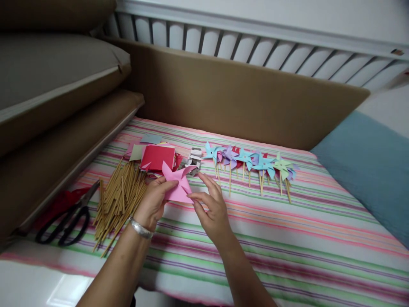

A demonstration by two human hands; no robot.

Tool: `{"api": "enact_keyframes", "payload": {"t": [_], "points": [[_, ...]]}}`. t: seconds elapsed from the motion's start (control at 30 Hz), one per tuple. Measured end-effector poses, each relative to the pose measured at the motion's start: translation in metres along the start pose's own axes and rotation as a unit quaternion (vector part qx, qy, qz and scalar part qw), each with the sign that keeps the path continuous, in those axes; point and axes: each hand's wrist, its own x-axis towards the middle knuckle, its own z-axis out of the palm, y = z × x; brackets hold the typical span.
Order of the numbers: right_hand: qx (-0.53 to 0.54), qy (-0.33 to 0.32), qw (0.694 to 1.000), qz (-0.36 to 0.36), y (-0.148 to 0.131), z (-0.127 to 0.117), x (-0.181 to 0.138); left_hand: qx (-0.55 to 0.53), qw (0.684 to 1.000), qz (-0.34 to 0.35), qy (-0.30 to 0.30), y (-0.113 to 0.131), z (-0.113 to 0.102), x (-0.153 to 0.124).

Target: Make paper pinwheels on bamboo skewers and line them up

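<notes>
A pink paper square (177,184), cut and partly folded into pinwheel points, is held above the striped cloth. My left hand (154,202), with a silver bracelet on the wrist, grips its left edge with thumb on top. My right hand (211,205) pinches its right edge near the centre with thumb and forefinger, the other fingers spread. Just behind the paper lie a stack of coloured paper squares (157,157) and a small stapler (194,157).
A pile of wooden sticks (119,200) lies left of my hands, black scissors (68,218) further left. A row of finished paper pinwheels (252,163) lies to the right. The striped cloth (287,238) is bounded by brown cushions (239,98), with a blue pillow (370,166) at right.
</notes>
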Motion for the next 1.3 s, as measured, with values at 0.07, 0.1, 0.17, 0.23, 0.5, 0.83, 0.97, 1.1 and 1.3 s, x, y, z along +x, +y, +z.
{"api": "enact_keyframes", "payload": {"t": [0.07, 0.1, 0.17, 0.23, 0.5, 0.83, 0.97, 1.1, 1.3], "points": [[0.008, -0.003, 1.0, 0.004, 0.0, -0.001, 0.0, 0.01, 1.0, 0.002, -0.004, -0.002, 0.001, 0.0], [0.014, -0.005, 1.0, 0.008, 0.0, -0.002, 0.001, 0.017, 1.0, 0.003, -0.007, -0.003, 0.002, 0.0], [0.03, -0.003, 0.999, 0.029, 0.0, -0.002, 0.001, 0.031, 0.999, 0.006, -0.014, -0.008, 0.003, 0.0], [0.053, 0.006, 0.996, 0.067, 0.0, -0.002, 0.002, 0.045, 0.999, 0.013, -0.028, -0.013, 0.005, 0.0], [0.092, 0.058, 0.976, 0.187, 0.003, 0.0, 0.003, 0.11, 0.99, 0.037, -0.083, -0.029, 0.013, -0.002], [0.085, 0.057, 0.974, 0.201, 0.002, -0.002, 0.004, 0.12, 0.988, 0.031, -0.09, -0.027, 0.015, -0.004], [0.076, 0.065, 0.975, 0.2, 0.001, -0.002, 0.004, 0.123, 0.987, 0.03, -0.095, -0.027, 0.014, -0.004], [0.066, 0.07, 0.976, 0.197, 0.003, -0.001, 0.004, 0.118, 0.986, 0.028, -0.112, -0.027, 0.013, -0.004], [0.063, 0.075, 0.975, 0.198, 0.005, 0.0, 0.002, 0.112, 0.986, 0.025, -0.118, -0.028, 0.013, -0.004]]}}
